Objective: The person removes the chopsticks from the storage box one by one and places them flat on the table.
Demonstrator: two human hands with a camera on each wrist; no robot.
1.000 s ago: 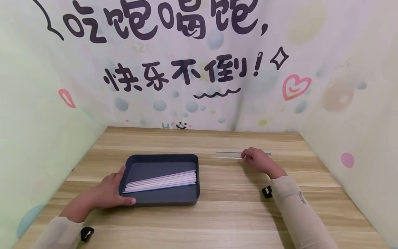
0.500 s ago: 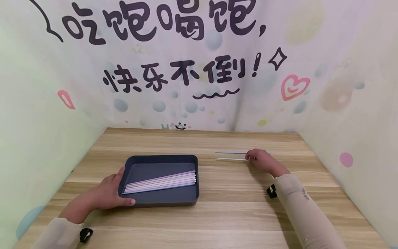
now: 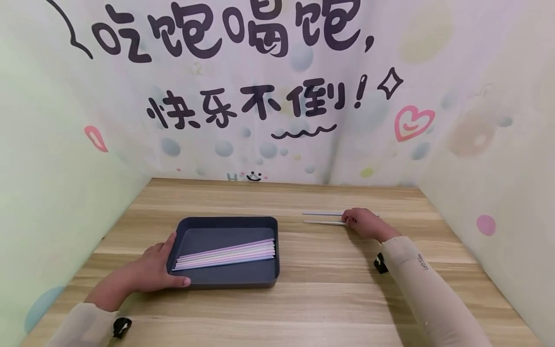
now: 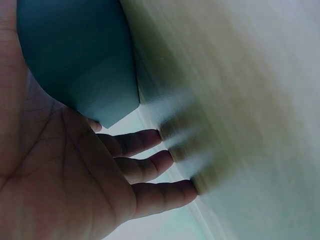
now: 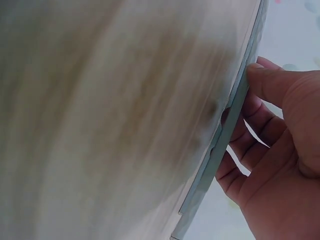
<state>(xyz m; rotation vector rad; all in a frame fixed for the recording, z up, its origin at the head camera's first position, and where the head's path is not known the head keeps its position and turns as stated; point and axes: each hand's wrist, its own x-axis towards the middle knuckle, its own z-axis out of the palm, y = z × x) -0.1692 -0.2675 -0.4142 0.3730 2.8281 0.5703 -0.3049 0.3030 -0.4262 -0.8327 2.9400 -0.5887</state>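
My left hand (image 3: 151, 270) rests against the left end of a dark blue-grey tray (image 3: 225, 280), thumb along its front wall and other fingers by its left wall. In the left wrist view the fingers (image 4: 160, 196) are extended and their tips reach the table beside the tray's corner. Several pastel chopsticks (image 3: 225, 253) lie side by side inside the tray. To the right, my right hand (image 3: 365, 224) pinches a pale chopstick (image 3: 323, 222) between thumb and fingertips, low over the table. Just behind it lies a bluish chopstick (image 3: 321, 213), partly hidden by the hand.
The wooden table (image 3: 303, 308) carries the tray and chopsticks. A printed cloth wall (image 3: 277, 159) with large dark writing stands along its back edge, and pale walls rise at both sides. A small black wrist camera (image 3: 380, 263) sits under the right sleeve.
My right hand has shifted slightly to the right, and the pale chopstick has slid right with it, nearly lining up with the bluish one's left end. The left hand and tray have stayed put.
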